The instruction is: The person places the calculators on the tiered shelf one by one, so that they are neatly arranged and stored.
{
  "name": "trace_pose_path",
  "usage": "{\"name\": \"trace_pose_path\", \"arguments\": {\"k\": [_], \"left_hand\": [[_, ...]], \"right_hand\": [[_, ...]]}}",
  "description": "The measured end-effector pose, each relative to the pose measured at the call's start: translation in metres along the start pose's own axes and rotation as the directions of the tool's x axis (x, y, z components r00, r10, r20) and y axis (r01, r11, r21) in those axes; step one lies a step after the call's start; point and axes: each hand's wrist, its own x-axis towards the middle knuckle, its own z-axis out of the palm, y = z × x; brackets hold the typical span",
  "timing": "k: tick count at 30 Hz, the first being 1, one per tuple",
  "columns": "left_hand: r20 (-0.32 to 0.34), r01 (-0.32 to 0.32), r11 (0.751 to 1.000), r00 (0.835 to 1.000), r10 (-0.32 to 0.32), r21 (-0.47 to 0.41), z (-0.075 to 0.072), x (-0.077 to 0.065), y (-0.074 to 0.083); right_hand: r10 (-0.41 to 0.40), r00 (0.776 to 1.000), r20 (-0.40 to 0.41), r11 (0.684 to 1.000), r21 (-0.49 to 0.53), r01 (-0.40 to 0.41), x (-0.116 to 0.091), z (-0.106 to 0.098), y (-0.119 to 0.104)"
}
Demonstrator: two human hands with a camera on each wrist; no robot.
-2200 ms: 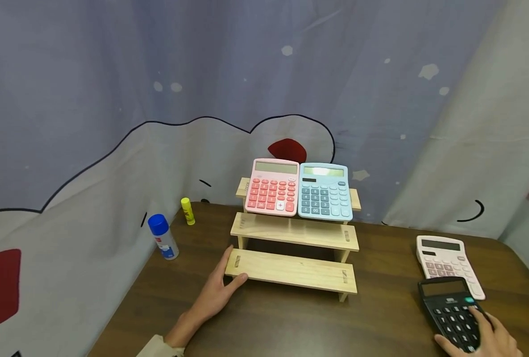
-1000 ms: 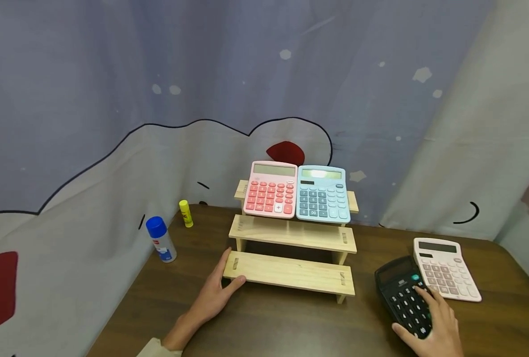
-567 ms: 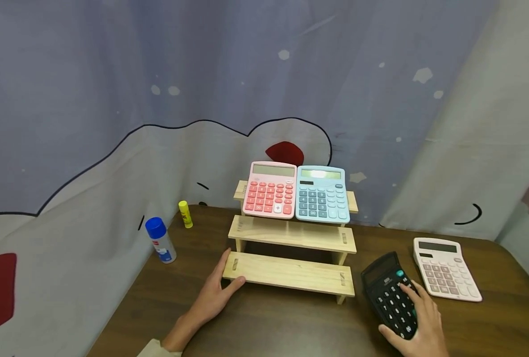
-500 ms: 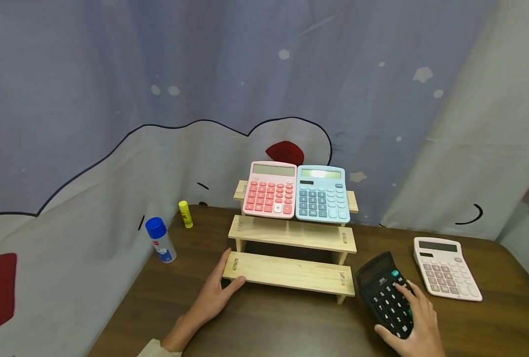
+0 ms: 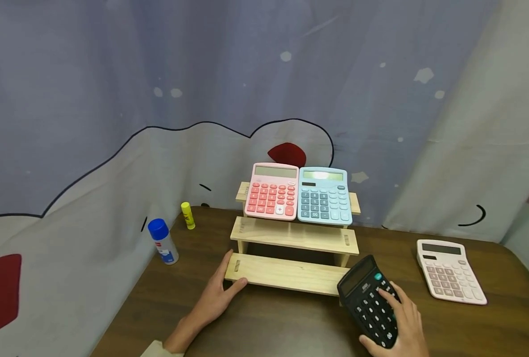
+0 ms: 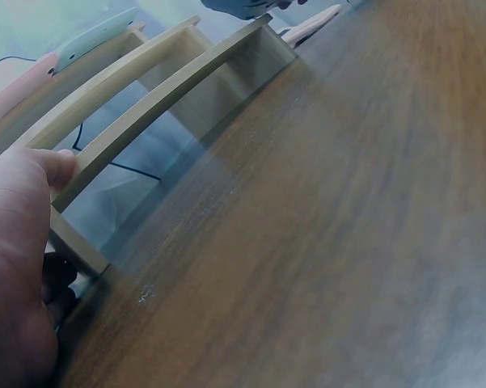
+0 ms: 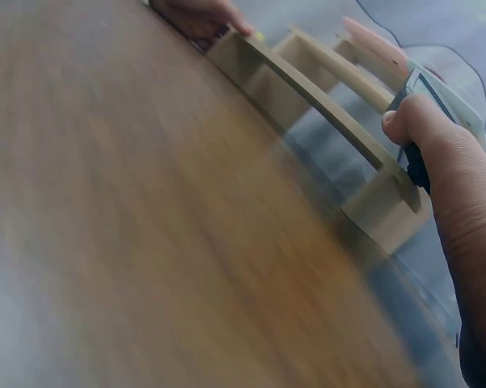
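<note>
My right hand (image 5: 404, 325) holds a black calculator (image 5: 363, 300) by its lower part, thumb at the near edge and fingers over the keys. The calculator is tilted, and its top corner overlaps the right end of the lowest shelf in the head view. My left hand (image 5: 211, 300) grips the left end of the three-tier wooden stand (image 5: 286, 272), its thumb (image 6: 58, 166) on the bottom shelf's front edge. On the top tier a pink calculator (image 5: 272, 191) and a light blue calculator (image 5: 324, 196) lean side by side.
A pale pink calculator (image 5: 451, 271) lies on the brown wooden table (image 5: 492, 327) at the right. On the left stand a blue-capped spray can (image 5: 163, 242) and a yellow glue stick (image 5: 187, 215). A patterned curtain (image 5: 202, 59) hangs behind the table.
My right hand has carried the black calculator leftward, from over the pale pink one to the stand's right end. My left hand has stayed on the bottom shelf.
</note>
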Motion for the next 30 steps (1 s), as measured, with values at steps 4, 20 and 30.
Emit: {"name": "trace_pose_path", "arguments": {"k": [4, 20, 30], "left_hand": [[-0.001, 0.005, 1.0, 1.0, -0.005, -0.006, 0.0, 0.0, 0.001], [-0.002, 0.026, 1.0, 1.0, -0.026, 0.004, -0.001, 0.0, 0.002], [0.002, 0.026, 1.0, 1.0, -0.026, 0.003, 0.0, -0.002, 0.002]], "right_hand": [[-0.042, 0.999, 0.003, 0.999, 0.001, 0.042, 0.0, 0.006, -0.008], [-0.189, 0.981, -0.043, 0.982, -0.024, 0.189, 0.001, 0.018, -0.022], [-0.215, 0.977, 0.014, 0.977, -0.003, 0.215, -0.001, 0.037, -0.041]]}}
